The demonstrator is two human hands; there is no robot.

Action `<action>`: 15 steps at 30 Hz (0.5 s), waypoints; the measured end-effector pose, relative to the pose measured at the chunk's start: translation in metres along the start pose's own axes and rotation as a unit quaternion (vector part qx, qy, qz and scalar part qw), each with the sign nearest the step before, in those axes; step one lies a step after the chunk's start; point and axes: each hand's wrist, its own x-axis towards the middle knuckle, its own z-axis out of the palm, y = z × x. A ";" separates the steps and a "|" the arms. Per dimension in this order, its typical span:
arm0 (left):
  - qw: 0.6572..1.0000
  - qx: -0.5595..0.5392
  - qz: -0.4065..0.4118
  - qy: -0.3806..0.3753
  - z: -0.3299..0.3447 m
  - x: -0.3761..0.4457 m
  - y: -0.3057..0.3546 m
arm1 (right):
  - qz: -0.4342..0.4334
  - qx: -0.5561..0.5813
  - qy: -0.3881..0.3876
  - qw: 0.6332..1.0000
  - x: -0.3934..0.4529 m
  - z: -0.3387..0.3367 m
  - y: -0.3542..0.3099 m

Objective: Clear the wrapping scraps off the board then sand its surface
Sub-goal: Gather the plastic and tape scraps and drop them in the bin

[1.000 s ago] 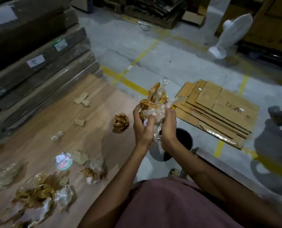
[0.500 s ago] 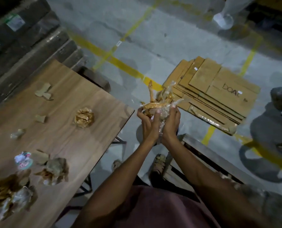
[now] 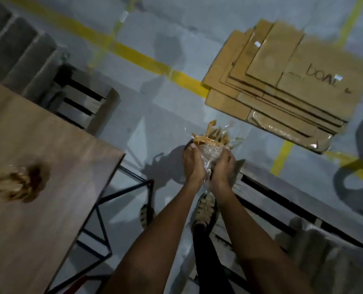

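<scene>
Clearing is partway: both hands, left (image 3: 192, 164) & right (image 3: 223, 166), are clenched round one wad of plastic wrap and brown tape scraps (image 3: 211, 145), held out over the floor (image 3: 155, 115) past the board's (image 3: 49, 187) corner, w/ something dark right under it, prob. a bin but mostly hidden. At least one crumpled scrap ball (image 3: 20, 183) sits on the board, blurred, so more pickup is left and sanding isn't started, no sander in view. Room is OK: open floor ahead, flattened cartons (image 3: 282, 77) to the right, a low pallet (image 3: 282, 200) beside the feet.
</scene>
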 end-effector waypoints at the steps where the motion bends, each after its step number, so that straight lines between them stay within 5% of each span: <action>1: 1.000 -0.008 -0.013 -0.006 0.008 0.012 -0.007 | 0.015 0.004 -0.010 1.000 0.019 0.003 0.016; 10: 0.953 -0.160 -0.244 -0.081 0.091 0.163 -0.133 | 0.047 -0.095 -0.057 0.993 0.183 0.028 0.150; 15: 0.966 -0.100 -0.215 -0.104 0.103 0.170 -0.117 | 0.100 -0.079 -0.056 0.990 0.234 0.025 0.182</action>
